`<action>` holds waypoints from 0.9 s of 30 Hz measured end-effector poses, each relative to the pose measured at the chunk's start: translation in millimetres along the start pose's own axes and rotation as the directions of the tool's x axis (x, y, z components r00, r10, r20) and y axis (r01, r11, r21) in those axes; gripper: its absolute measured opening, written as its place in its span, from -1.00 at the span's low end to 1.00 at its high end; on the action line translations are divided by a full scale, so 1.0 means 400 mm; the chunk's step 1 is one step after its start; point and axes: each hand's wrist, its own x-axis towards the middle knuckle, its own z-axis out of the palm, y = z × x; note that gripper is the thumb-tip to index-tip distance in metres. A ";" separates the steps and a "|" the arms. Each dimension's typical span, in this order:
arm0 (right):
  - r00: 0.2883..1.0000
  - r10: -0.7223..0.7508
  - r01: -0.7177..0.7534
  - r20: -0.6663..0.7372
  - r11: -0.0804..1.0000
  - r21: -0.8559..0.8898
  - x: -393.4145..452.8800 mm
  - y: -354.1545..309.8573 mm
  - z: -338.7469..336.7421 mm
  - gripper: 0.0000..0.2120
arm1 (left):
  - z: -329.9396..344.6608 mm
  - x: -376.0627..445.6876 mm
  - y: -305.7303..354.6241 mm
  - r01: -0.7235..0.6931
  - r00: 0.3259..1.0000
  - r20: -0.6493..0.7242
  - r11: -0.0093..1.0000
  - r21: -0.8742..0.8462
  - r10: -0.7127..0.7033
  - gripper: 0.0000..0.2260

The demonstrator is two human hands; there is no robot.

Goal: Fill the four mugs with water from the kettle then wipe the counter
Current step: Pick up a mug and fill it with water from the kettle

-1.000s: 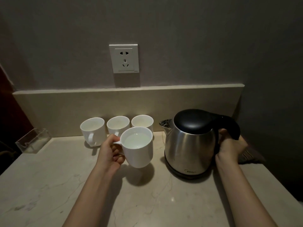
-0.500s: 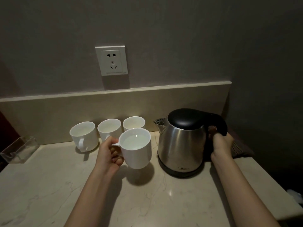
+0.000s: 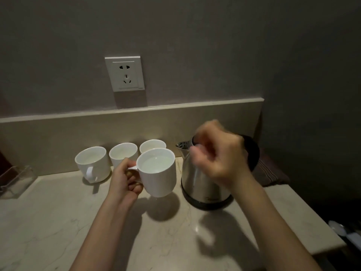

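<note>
Right hand (image 3: pixel 220 153) leaves the kettle (image 3: pixel 205 184), blurred, grip unclear; left fingers (image 3: pixel 129 173) hold the mug (image 3: pixel 156 171) — lower it level onto the desk (image 3: pixel 58 222).

Two bare forearms, left hand (image 3: pixel 125 181), right hand (image 3: pixel 220 159), no sleeves

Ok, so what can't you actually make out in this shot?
All in the head view:
- right hand: motion-blurred, so its grip is unclear.
- kettle: lid and handle mostly hidden behind that hand.
- rear right mug: mostly hidden by the held mug; its contents are unseen.
- clear holder: cut off by the left edge.
</note>
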 end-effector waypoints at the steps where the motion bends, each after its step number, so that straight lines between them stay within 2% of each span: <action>1: 0.979 -0.003 0.018 0.202 0.997 -0.071 0.009 -0.031 0.030 -0.66 | -0.005 -0.003 0.007 -0.005 1.000 0.002 1.000 -0.004 0.005 -0.69; 3: 0.888 0.108 -0.009 0.446 0.976 -0.218 0.015 -0.067 0.093 -0.47 | -0.020 -0.009 0.025 -0.016 1.000 -0.005 1.000 -0.008 0.016 -0.60; 5: 0.805 0.217 -0.085 0.553 0.964 -0.254 0.008 -0.074 0.155 -0.30 | -0.043 -0.015 0.048 -0.043 0.998 -0.037 0.999 -0.027 0.042 -0.55; 7: 0.764 0.261 -0.178 0.590 0.964 -0.197 -0.005 -0.080 0.211 -0.22 | -0.076 -0.018 0.072 -0.078 0.995 -0.071 0.996 -0.053 0.074 -0.62; 11: 0.779 0.294 -0.319 0.554 0.946 -0.054 -0.016 -0.127 0.316 -0.27 | -0.151 -0.020 0.120 -0.174 0.978 -0.133 0.980 -0.101 0.160 -0.65; 15: 0.802 0.273 -0.348 0.531 0.936 0.044 -0.007 -0.192 0.407 -0.32 | -0.229 -0.027 0.163 -0.291 0.941 -0.214 0.949 -0.121 0.261 -0.53; 18: 0.821 0.247 -0.344 0.515 0.933 0.101 -0.003 -0.240 0.475 -0.34 | -0.298 -0.029 0.189 -0.353 0.921 -0.222 0.926 -0.133 0.320 -0.54; 20: 0.827 0.234 -0.334 0.511 0.936 0.113 0.001 -0.270 0.520 -0.35 | -0.347 -0.025 0.207 -0.394 0.908 -0.209 0.910 -0.127 0.363 -0.59; 24: 0.806 0.269 -0.385 0.526 0.915 0.121 0.007 -0.316 0.610 -0.46 | -0.421 -0.006 0.234 -0.431 0.898 -0.138 0.899 -0.074 0.419 -0.83; 27: 0.786 0.296 -0.414 0.542 0.904 0.107 0.007 -0.338 0.671 -0.52 | -0.457 0.020 0.237 -0.430 0.895 -0.162 0.901 -0.061 0.417 -0.79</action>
